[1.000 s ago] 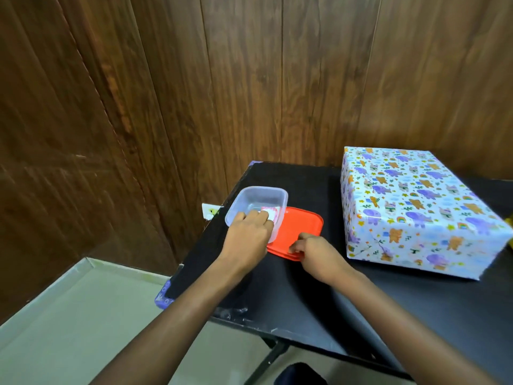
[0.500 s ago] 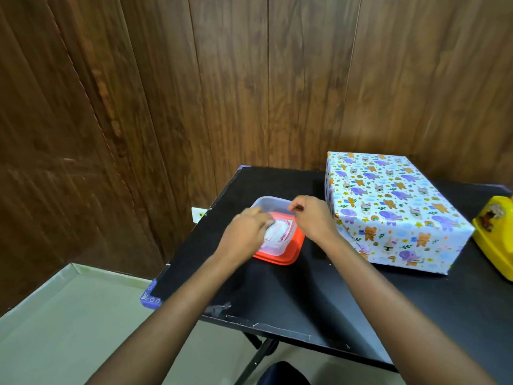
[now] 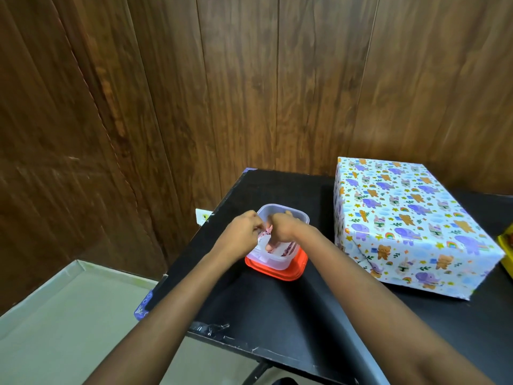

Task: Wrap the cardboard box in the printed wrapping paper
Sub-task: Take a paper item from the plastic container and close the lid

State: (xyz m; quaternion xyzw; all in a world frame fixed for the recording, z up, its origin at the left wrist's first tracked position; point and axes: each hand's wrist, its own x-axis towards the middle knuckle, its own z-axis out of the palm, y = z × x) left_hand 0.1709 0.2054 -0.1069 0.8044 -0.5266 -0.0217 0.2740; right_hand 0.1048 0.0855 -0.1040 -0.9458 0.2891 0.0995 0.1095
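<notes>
Head view. The box [image 3: 410,226], fully covered in animal-print paper [image 3: 369,195], lies flat on the right side of the black tabletop [image 3: 277,315], close to the wood-panelled wall [image 3: 249,93] and apart from both hands. To its left a clear container [image 3: 295,218] stands on a red lid [image 3: 288,270]. The left hand [image 3: 238,234] is at the container's near-left rim, its fingers curled together and pinching a white-and-pink item [image 3: 263,240] that rises from inside. The right hand [image 3: 283,227] reaches over the rim with its fingers [image 3: 269,247] bent down into the container beside that item; whether they grip it cannot be told. A yellow object [image 3: 506,245] shows at the right edge, just beside the box. A wall socket [image 3: 202,216] sits below the tabletop's left edge.
</notes>
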